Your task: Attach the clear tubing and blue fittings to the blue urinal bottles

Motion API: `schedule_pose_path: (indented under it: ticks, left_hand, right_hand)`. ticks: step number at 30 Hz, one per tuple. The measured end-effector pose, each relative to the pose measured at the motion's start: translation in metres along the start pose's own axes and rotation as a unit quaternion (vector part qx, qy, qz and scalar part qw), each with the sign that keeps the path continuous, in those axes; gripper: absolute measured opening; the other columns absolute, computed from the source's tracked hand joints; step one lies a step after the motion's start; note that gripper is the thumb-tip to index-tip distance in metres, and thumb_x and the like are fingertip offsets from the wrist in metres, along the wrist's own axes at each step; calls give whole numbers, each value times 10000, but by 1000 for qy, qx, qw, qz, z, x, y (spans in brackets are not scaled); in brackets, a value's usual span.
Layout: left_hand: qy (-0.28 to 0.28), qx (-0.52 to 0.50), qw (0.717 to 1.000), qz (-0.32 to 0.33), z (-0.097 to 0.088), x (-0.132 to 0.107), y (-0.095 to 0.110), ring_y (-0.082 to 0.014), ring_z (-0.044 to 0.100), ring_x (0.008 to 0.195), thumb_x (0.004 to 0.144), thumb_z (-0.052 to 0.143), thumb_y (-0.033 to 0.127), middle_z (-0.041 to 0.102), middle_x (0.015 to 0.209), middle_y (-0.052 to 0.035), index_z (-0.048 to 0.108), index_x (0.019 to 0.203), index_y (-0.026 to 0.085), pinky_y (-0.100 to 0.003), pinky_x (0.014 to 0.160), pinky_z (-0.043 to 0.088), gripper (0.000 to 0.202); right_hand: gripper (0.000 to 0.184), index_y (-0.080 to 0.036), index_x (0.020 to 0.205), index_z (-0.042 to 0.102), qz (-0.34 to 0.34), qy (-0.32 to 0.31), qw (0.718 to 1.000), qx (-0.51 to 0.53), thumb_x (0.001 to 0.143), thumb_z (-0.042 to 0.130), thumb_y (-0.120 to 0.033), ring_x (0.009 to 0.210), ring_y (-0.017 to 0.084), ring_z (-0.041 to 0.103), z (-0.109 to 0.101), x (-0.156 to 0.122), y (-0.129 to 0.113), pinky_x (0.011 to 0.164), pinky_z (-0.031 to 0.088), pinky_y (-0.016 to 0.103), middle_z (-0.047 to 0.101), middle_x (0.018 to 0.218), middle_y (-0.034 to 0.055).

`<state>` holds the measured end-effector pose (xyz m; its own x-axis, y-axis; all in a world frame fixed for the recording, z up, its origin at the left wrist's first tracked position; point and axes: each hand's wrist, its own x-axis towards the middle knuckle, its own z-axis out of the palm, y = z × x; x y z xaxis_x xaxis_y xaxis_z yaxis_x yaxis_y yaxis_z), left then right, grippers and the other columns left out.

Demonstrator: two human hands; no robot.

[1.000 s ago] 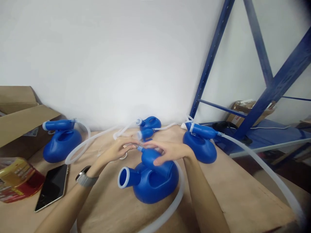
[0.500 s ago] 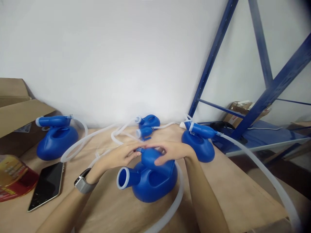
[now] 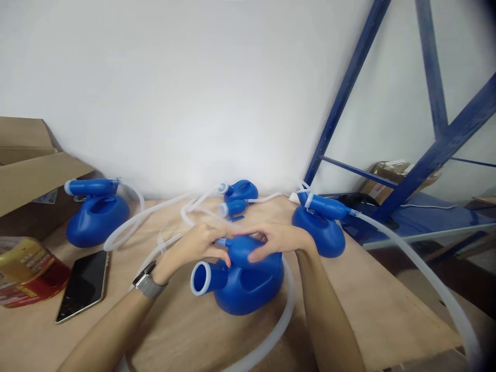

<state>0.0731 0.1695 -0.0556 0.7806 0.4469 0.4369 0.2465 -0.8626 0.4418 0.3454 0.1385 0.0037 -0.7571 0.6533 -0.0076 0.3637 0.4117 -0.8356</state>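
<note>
A blue plastic bottle (image 3: 240,289) with a white-rimmed spout lies on the wooden table (image 3: 380,305) in front of me. My right hand (image 3: 277,238) grips the blue cap piece on top of it. My left hand (image 3: 199,244), a watch on its wrist, pinches the small nozzle at that piece's tip, where a translucent white tube (image 3: 284,310) that curves round the bottle seems to join. Both hands are closed on the bottle's top part.
Three more blue bottles with tubes stand behind: one at the left (image 3: 96,212), one at the back (image 3: 238,195), one at the right (image 3: 320,227). A phone (image 3: 83,284) and a red-yellow packet (image 3: 25,268) lie at the left by a cardboard box (image 3: 27,175). A blue metal rack (image 3: 434,150) stands at the right.
My left hand has closed in from spread fingers to a pinch on the nozzle. My right hand stays on the cap piece. The view shifted slightly.
</note>
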Motion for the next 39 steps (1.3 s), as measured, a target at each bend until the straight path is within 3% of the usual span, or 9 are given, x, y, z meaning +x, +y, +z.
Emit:
schedule_pose_path:
  ticks: [6,10,14,18,21,26,29,33,39]
  left_hand:
    - [22,69,996,-45,-2,1,-8,-137,526,558,761,740,809,671,653,17,745,912,198,-271,577,340,630]
    - [50,183,975,-116,-14,-3,-22,-149,468,539,788,681,854,553,570,16,534,624,210,-303,571,280,681]
    - [-4,222,957,-187,-36,-18,-41,-199,558,613,903,617,748,621,641,-26,599,676,219,-322,607,366,576]
    - [-15,242,944,-224,-58,-42,-70,-314,683,1065,863,717,652,766,1118,-92,769,1080,260,-417,965,503,451]
    - [86,233,940,-235,-69,-58,-91,-334,600,1310,899,687,577,626,1438,-126,672,1367,260,-474,1138,461,565]
    - [310,260,865,-297,-75,-73,-110,-322,630,1249,946,616,400,556,1411,-171,624,1408,179,-456,1093,520,512]
    - [338,286,829,-342,-75,-80,-111,-326,669,1143,944,592,337,623,1310,-166,674,1323,167,-462,1053,529,424]
    - [321,283,829,-359,-78,-81,-107,-338,695,1063,944,600,372,716,1130,-150,734,1080,169,-464,1009,543,279]
    - [440,192,840,-253,-90,-51,-89,-267,713,1131,931,651,419,744,1211,-105,710,1141,193,-381,959,617,315]
  right_hand:
    - [759,-267,1479,661,-1,-4,1000,-4,786,880,-484,1352,328,639,1,2,-5,1176,492,443,721,1439,32]
    - [751,-314,1526,615,20,21,998,-55,826,850,-455,1397,354,598,6,0,-12,1158,510,456,696,1474,20]
    - [827,-296,1584,541,27,0,998,-57,835,846,-467,1414,346,586,3,-4,-13,1143,522,439,621,1565,50]
    - [924,-268,1624,474,50,-16,997,-51,817,860,-497,1484,358,520,-5,-10,-9,1139,528,442,513,1659,81]
    - [875,-285,1624,473,49,-30,997,-44,858,822,-522,1503,357,503,-8,-13,-10,1179,492,470,492,1674,83]
    - [809,-304,1630,462,43,-47,996,-64,917,767,-533,1547,321,453,-7,-16,-18,1262,398,465,513,1661,61]
    - [843,-294,1637,455,50,-50,994,-78,905,775,-562,1577,330,405,-7,-16,-20,1300,342,459,471,1691,53]
    - [849,-290,1647,441,62,-55,993,-86,913,769,-563,1609,331,347,-7,-15,-18,1346,249,439,428,1717,39]
    - [841,-346,1631,466,60,-39,995,-76,894,780,-605,1601,351,358,-6,-16,-16,1355,245,457,449,1705,10]
